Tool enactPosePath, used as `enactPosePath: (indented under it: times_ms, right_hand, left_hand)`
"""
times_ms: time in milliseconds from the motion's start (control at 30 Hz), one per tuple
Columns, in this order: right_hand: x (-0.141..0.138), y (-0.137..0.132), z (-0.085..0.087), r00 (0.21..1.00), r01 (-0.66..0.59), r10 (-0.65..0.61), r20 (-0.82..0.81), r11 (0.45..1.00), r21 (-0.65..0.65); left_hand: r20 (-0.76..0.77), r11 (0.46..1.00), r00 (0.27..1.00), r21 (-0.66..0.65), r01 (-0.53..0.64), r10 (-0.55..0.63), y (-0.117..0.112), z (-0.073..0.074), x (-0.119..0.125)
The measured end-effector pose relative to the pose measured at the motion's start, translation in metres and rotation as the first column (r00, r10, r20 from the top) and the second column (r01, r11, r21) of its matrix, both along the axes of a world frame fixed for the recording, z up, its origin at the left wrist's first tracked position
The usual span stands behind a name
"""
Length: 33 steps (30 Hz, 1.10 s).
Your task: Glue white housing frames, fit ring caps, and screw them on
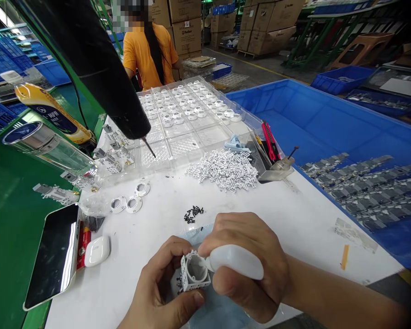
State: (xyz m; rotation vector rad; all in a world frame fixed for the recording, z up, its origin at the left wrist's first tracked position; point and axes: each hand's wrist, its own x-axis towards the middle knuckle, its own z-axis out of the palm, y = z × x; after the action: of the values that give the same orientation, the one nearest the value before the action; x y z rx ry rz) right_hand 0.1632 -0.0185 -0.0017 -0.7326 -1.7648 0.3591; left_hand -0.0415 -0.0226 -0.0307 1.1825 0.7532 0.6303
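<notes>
While the left hand [157, 289], half-curled, grips a housing [195, 272], the right hand [251, 234] clasps a white bottle [238, 262].

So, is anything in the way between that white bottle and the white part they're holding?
Nothing visible. The white bottle in the right hand has its tip at the rim of the white part, which the left hand holds.
</notes>
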Motion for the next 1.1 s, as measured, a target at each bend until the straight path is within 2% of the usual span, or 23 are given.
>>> enactPosePath:
  times_ms: [700, 933, 1100]
  right_hand:
    - [-0.001, 0.003, -0.002, 1.000, 0.012, -0.012, -0.008, 1.000, -0.016]
    - [0.005, 0.004, 0.007, 0.975, 0.008, -0.019, -0.220, 0.999, -0.050]
    - [0.007, 0.006, 0.003, 0.973, 0.003, -0.021, -0.231, 0.997, -0.078]
  left_hand:
    - [-0.014, 1.000, 1.000, 0.030, 0.004, -0.003, 0.000, 0.001, 0.000]
    - [0.016, 1.000, 1.000, -0.006, 0.018, -0.017, 0.000, -0.004, 0.000]
    - [0.024, 1.000, 1.000, -0.004, 0.002, -0.002, -0.002, -0.005, 0.000]
